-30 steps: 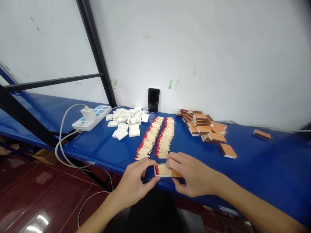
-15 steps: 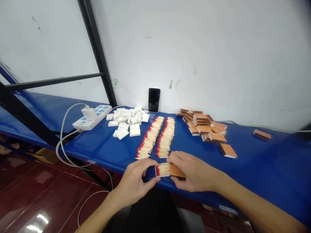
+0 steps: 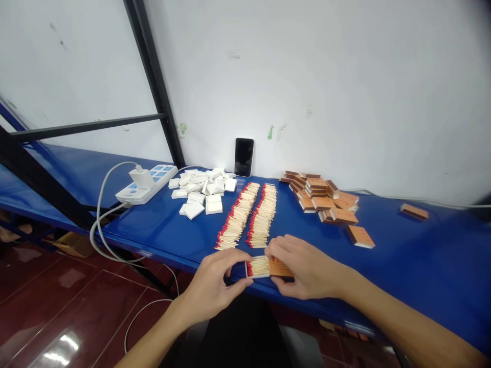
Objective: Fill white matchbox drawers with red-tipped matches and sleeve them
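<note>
At the table's front edge, my left hand grips the left end of a white matchbox tray between thumb and fingers. Red-headed matches fill the tray, heads toward the left. My right hand is closed around an orange-brown matchbox sleeve, which covers the tray's right part. The tray's left part sticks out uncovered; how far it reaches inside the sleeve is hidden. Just beyond the hands lie two long rows of loose matches, a left row and a right row.
White trays are heaped at the back left, near a power strip with cables. Orange-brown matchboxes are piled at the back right, with a single one farther right. A phone leans on the wall. A black frame post stands left.
Both hands keep the same hold on the tray and sleeve. The view has shifted very slightly; nothing else visibly differs.
</note>
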Demonstrator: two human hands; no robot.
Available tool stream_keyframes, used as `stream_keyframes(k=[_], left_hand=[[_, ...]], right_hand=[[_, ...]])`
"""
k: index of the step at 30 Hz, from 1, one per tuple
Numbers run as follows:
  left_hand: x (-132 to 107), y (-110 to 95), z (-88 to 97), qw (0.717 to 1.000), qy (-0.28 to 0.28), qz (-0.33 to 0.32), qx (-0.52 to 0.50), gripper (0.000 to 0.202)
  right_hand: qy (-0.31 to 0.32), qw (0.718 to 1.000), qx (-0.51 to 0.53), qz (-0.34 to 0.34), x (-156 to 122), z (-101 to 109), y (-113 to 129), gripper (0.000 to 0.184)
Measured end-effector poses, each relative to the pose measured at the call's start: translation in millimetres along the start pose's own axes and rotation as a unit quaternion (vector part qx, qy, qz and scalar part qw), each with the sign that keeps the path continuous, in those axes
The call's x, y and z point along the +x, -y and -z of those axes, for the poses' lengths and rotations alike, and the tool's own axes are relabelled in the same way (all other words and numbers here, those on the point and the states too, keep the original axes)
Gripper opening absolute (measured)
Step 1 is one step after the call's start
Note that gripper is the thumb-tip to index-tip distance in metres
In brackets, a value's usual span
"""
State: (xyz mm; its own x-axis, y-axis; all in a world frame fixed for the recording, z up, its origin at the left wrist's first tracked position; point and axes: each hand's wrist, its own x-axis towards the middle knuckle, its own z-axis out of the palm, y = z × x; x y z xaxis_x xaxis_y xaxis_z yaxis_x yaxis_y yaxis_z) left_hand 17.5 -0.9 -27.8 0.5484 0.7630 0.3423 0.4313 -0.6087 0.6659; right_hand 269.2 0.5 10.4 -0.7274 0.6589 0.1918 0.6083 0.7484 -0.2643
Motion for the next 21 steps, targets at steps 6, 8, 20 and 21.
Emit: stream_keyframes(k=[6, 8, 20, 21], left_hand=[[1.1, -2.3, 2.1, 1.0, 0.014, -0.005, -0.013, 0.02], [1.4, -3.0, 3.3, 1.0, 0.02, -0.018, -0.009, 0.02], [-0.9, -0.3, 3.7, 0.998, 0.031, -0.047, 0.033, 0.023], [-0.8, -0.4, 3.8, 0.998, 0.032, -0.047, 0.031, 0.023]], right_hand=[[0.0, 1.0, 0.009, 0.008, -1.5, 1.7, -0.9, 0.02], [-0.002, 1.0, 0.018, 0.009, -1.9, 1.9, -0.9, 0.02], [0.005, 1.0, 0.002, 0.011, -2.7, 0.4, -2.0, 0.022], [0.005, 1.0, 0.001, 0.012, -2.9, 0.2, -2.1, 0.022]])
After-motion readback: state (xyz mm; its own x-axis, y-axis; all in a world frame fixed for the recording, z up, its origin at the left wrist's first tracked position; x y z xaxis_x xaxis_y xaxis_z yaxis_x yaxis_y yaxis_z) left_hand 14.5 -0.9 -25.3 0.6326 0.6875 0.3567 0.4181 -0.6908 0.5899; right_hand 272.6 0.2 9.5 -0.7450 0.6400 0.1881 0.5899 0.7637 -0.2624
